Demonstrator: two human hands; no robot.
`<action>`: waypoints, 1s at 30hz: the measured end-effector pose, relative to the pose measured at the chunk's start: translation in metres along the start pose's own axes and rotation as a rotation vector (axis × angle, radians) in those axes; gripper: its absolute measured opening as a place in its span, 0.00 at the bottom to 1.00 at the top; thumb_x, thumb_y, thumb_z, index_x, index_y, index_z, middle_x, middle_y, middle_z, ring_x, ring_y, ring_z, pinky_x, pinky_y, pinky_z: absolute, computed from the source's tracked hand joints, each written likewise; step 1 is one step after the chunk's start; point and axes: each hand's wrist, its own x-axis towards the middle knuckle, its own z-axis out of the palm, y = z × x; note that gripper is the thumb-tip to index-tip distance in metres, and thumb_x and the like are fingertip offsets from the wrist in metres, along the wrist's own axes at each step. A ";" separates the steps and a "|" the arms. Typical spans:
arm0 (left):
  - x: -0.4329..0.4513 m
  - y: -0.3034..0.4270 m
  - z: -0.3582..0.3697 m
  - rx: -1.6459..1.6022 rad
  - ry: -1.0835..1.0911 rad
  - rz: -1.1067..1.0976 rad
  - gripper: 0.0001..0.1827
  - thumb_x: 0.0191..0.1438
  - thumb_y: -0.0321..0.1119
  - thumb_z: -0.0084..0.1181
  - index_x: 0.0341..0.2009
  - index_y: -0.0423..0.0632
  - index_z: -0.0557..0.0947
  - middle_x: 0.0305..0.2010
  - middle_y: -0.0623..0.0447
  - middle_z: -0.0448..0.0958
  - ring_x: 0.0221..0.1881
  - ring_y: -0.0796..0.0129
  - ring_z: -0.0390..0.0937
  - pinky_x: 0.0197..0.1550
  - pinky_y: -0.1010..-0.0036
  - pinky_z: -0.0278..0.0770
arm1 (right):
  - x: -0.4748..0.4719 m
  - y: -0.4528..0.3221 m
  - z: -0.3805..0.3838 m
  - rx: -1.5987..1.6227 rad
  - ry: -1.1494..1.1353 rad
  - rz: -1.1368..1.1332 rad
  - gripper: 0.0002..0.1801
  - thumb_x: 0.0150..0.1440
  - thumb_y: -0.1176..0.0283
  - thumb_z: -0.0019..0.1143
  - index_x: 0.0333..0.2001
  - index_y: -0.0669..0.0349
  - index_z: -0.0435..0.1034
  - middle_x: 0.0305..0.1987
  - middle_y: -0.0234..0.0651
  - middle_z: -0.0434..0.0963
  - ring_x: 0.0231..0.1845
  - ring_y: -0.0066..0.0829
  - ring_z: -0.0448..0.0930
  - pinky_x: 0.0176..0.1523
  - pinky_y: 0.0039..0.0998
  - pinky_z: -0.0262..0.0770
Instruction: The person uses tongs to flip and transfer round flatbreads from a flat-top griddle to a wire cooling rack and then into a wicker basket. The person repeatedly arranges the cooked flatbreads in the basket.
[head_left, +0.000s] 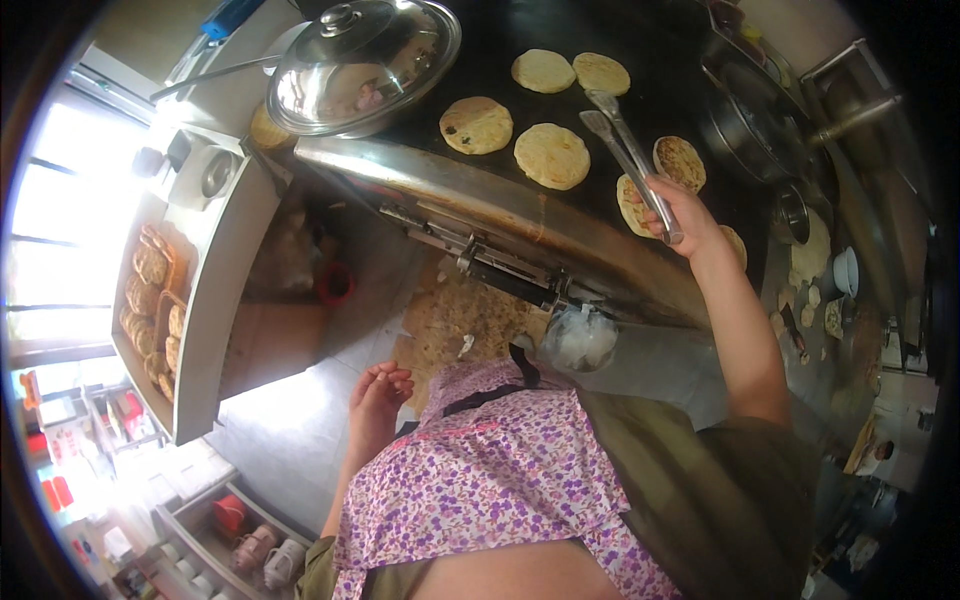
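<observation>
My right hand (682, 217) grips a pair of metal tongs (637, 161) over a dark flat griddle (480, 176). The tongs' two tips are apart and lie just below a browned flatbread (601, 73) at the far side; whether they touch it I cannot tell. Several round flatbreads lie on the griddle, among them a pale one (553, 156) near the front edge and one with dark spots (475, 125). Part of another (634, 206) shows behind my right hand. My left hand (382, 390) hangs by the floral apron (480, 480) with fingers curled, holding nothing.
A domed steel lid (364, 67) covers the griddle's left end. Baskets of flatbreads (150, 266) stand in a tray at the left. A dark round pan (750, 127) is at the right. A clear plastic bag (580, 341) hangs at the griddle's front, beside the metal rail.
</observation>
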 end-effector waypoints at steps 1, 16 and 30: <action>0.001 0.000 0.001 0.000 0.035 -0.012 0.10 0.60 0.31 0.44 0.44 0.42 0.72 0.39 0.47 0.76 0.38 0.67 0.74 0.44 0.72 0.72 | 0.002 0.000 0.005 -0.019 0.005 0.002 0.09 0.60 0.65 0.49 0.41 0.57 0.64 0.28 0.34 0.72 0.18 0.18 0.70 0.14 0.18 0.63; -0.006 -0.007 0.002 -0.094 0.125 0.015 0.09 0.59 0.30 0.44 0.43 0.42 0.72 0.38 0.49 0.75 0.37 0.68 0.73 0.44 0.72 0.72 | 0.109 -0.036 0.050 -0.603 0.190 -0.377 0.23 0.55 0.66 0.56 0.54 0.57 0.66 0.30 0.31 0.74 0.21 0.19 0.72 0.21 0.21 0.67; 0.012 -0.004 0.007 -0.065 0.082 0.012 0.10 0.59 0.32 0.46 0.43 0.43 0.72 0.38 0.48 0.76 0.38 0.68 0.74 0.43 0.72 0.72 | -0.058 -0.011 0.044 -0.297 0.008 -0.519 0.23 0.60 0.64 0.47 0.57 0.61 0.60 0.36 0.29 0.70 0.20 0.10 0.64 0.19 0.13 0.58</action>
